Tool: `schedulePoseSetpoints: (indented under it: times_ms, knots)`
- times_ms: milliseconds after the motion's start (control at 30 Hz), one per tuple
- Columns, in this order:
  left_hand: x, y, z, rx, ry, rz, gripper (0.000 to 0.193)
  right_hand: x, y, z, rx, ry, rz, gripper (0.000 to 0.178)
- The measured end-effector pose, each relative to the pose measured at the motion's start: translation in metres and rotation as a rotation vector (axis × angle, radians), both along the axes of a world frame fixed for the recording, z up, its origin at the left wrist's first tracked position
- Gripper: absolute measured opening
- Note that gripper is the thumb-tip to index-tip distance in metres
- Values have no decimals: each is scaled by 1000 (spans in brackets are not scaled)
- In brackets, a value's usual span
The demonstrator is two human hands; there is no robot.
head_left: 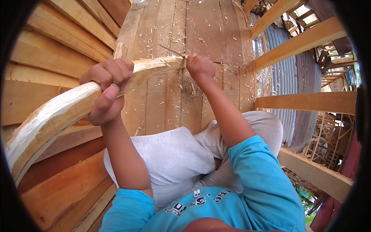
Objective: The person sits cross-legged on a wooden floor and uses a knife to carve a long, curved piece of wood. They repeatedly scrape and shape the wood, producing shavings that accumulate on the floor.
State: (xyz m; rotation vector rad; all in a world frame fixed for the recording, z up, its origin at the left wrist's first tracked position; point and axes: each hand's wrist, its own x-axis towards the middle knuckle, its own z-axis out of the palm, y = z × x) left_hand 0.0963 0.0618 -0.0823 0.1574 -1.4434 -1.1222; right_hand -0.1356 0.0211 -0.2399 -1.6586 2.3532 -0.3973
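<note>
A long piece of pale wood (50, 116), seeming curved in this view, runs from the left edge to the middle. Its upper face is freshly shaved and whitish, with rough splinters near the far end. My left hand (108, 87) is closed around it, the thumb along the near side. At the far end my right hand (201, 69) makes a fist around a knife, whose handle is hidden. The thin dark knife blade (171, 50) points left and lies across the tip of the wood.
Curled shavings lie scattered over the plank floor (154, 104). A plank wall (46, 54) stands at the left. Wooden rails (305, 102) edge the right side, with corrugated metal sheets (284, 65) beyond them. My legs in grey trousers (166, 150) are folded in front of me.
</note>
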Motion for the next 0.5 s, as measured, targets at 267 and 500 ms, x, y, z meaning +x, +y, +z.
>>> schedulePoseSetpoints:
  times_ms: [267,500]
  knots:
    - [0,3,2,29,10,-6,17,-2,0,0,-56,14,39,55]
    - [-3,3,3,28,-51,18,19,-2,-5,-28,-88,-210,-11,54]
